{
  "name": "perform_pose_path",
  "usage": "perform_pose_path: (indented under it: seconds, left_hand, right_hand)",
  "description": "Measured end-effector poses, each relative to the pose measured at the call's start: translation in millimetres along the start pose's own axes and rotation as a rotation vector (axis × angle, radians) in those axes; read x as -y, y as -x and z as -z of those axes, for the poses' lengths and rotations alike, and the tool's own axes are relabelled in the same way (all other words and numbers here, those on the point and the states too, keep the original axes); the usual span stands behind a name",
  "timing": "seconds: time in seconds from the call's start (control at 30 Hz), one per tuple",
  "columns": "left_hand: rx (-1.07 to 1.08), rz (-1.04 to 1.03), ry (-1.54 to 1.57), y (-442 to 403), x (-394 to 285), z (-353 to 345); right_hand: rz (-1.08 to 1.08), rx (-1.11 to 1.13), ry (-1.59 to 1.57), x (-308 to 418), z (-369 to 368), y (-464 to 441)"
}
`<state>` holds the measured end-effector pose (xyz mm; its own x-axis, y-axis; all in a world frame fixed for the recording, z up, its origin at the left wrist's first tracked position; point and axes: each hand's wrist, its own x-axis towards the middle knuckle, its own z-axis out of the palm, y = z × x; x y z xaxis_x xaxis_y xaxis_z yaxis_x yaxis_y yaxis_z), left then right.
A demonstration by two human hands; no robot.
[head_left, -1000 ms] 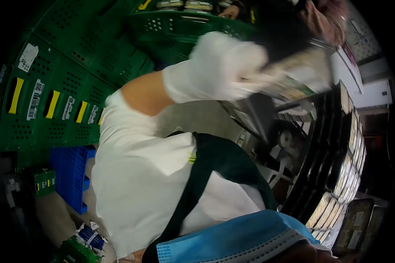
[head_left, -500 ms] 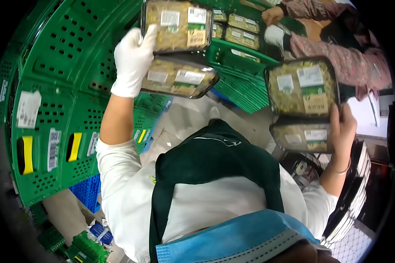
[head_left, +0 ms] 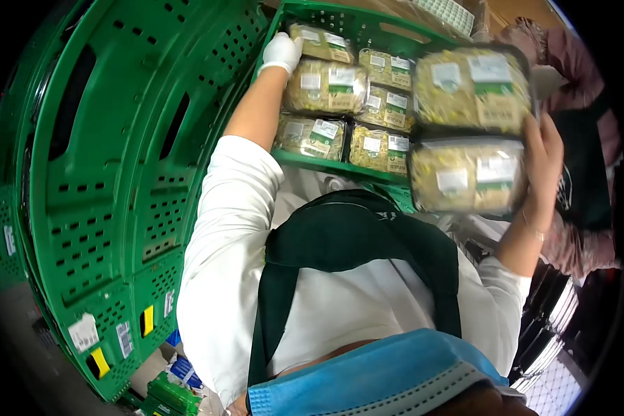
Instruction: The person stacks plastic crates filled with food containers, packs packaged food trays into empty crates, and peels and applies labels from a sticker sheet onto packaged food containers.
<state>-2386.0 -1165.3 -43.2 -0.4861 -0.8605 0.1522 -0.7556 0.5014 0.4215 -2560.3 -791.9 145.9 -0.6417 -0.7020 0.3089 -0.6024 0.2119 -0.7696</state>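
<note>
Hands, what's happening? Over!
White-gloved left hand at rectangular black plastic trays inside green plastic crate. Bare right hand gripping two more. Those hide part of crate.

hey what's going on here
A person in a dark green apron is handling labelled food packs at a green crate. The gloved left hand is at the edge of a pack in the crate's far left corner; its grip is unclear. The bare right hand holds two packs by the crate's right side. Someone in pink sleeves is at the right.
</note>
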Motion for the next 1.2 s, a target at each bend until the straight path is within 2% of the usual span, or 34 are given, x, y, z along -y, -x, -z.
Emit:
perform_pose_path:
  seconds: [0.03, 0.07, 0.1, 0.13, 0.17, 0.2, 0.23, 0.27, 0.3, 0.33, 0.4, 0.43, 0.47, 0.5, 0.53, 0.57, 0.6, 0.67, 0.7, 0.73, 0.77, 0.8, 0.83, 0.87, 0.9, 0.93, 0.97, 1.0, 1.07, 1.1, 1.13, 1.2]
  left_hand:
    - [-0.007, 0.062, -0.012, -1.7, -7.1, -1.6]
    - [-0.011, 0.131, -0.026, 2.3, -14.1, -2.6]
    - [-0.199, -0.051, -0.179, 4.1, -16.7, -7.7]
    - [-0.156, -0.123, -0.26, 11.1, -17.6, -10.7]
    - [-0.043, -0.281, -0.374, 20.8, -18.9, -8.8]
    - [0.069, -0.437, -0.486, 34.4, -21.8, -1.7]
    - [0.183, -0.528, -0.477, 54.3, -23.0, 3.7]
    - [0.298, -0.62, -0.467, 72.4, -24.2, 9.1]
    - [0.514, -0.568, -0.504, 80.7, -23.3, 9.8]
    - [0.56, -0.526, -0.499, 85.6, -14.8, 4.2]
    - [0.565, -0.497, -0.566, 81.4, -16.9, 3.1]
    - [0.451, -0.455, -0.492, 79.0, -11.6, -11.6]
    - [0.45, -0.468, -0.498, 78.7, -11.0, -18.5]
    - [0.408, -0.443, -0.557, 78.6, -12.5, -23.5]
    - [0.363, -0.421, -0.616, 78.6, -14.7, -28.1]
    - [0.34, -0.437, -0.67, 75.0, -8.5, -39.4]
    - [0.414, -0.435, -0.678, 76.0, -18.9, -23.6]
    - [0.441, -0.566, -0.591, 99.1, -48.8, -0.7]
    - [0.453, -0.819, -0.383, 111.3, -62.6, -0.3]
    - [0.394, -1.064, -0.279, 125.6, -73.5, -9.6]
    - [0.376, -1.066, -0.283, 133.7, -77.2, -22.9]
    - [0.753, -0.753, -0.423, 126.8, -86.4, -34.9]
    - [0.68, -0.899, -0.097, 126.7, -83.0, -37.0]
    - [0.774, -1.07, 0.179, 120.4, -90.2, -41.5]
    - [0.757, -1.063, -0.059, 123.8, -96.7, -30.7]
    - [0.626, -0.988, -0.324, 124.3, -94.0, -27.8]
    - [0.388, -1.041, -0.342, 145.8, -94.9, -1.5]
    - [0.346, -1.034, -0.197, 163.2, -96.1, 12.0]
    - [0.377, -1.027, 0.253, 224.5, -105.6, 50.0]
    - [0.445, -1.036, 0.363, 263.7, -117.0, 70.9]
    - [0.518, -1.047, 0.469, 303.2, -126.4, 88.4]
    - [0.58, -1.294, 0.447, 378.5, -140.9, 112.3]
  right_hand:
    - [0.105, -0.079, -0.116, 6.1, -28.1, -19.9]
    - [0.146, 0.063, 0.589, -23.3, -20.9, -50.5]
    - [0.027, 0.039, 0.036, -66.4, -50.5, -71.4]
    - [0.015, 0.045, 0.191, -71.9, -71.4, -84.0]
    - [-0.049, 0.093, 0.193, -97.5, -94.8, -96.9]
    - [-0.191, 0.281, 0.39, -128.9, -110.6, -111.4]
    - [-0.329, 0.366, 0.533, -165.3, -128.0, -116.3]
    - [-0.237, 0.338, 0.619, -170.3, -135.5, -107.5]
    - [-0.124, 0.417, 0.55, -158.7, -137.2, -99.7]
    - [-0.014, 0.496, 0.477, -144.4, -140.7, -87.4]
    - [0.243, 0.81, 0.555, -127.1, -153.9, -54.2]
    - [0.287, 0.807, 0.751, -129.5, -166.6, -31.3]
    - [0.328, 0.795, 0.95, -133.5, -179.1, -12.9]
    - [0.259, 0.837, 0.968, -131.4, -186.3, -15.4]
    - [0.066, 0.859, 0.911, -129.4, -197.8, -30.4]
    - [0.06, 0.842, 0.951, -132.7, -207.2, -36.2]
    - [0.048, 0.818, 0.992, -126.8, -209.8, -34.7]
    - [-0.014, 0.775, 0.967, -111.1, -197.1, -31.7]
    - [-0.001, 0.705, 0.884, -119.4, -196.9, -26.2]
    - [-0.136, 0.773, 0.778, -85.8, -177.4, -21.3]
    - [-0.063, 0.677, 0.639, -76.4, -161.1, -5.1]
    - [-0.047, 0.594, 0.566, -56.0, -137.1, 20.1]
    - [-0.033, 0.429, 0.505, -36.5, -110.7, 53.8]
    - [0.01, 0.366, 0.499, -29.9, -86.7, 86.0]
    - [0.018, 0.196, 0.385, -22.3, -59.3, 132.0]
    - [0.062, 0.046, 0.26, -13.0, -43.0, 183.7]
    - [-0.004, -0.074, 0.181, -7.4, -33.0, 237.1]
    - [-0.039, -0.169, 0.091, -9.4, -26.3, 291.9]
    - [-0.324, -0.27, 0.049, -6.9, -13.8, 400.9]
    - [-0.521, -0.301, 0.135, -0.7, -8.7, 450.0]
    - [-0.618, -0.392, 0.151, 6.9, -6.6, 496.8]
    - [-0.799, -0.47, 0.118, 42.3, 10.3, 577.1]
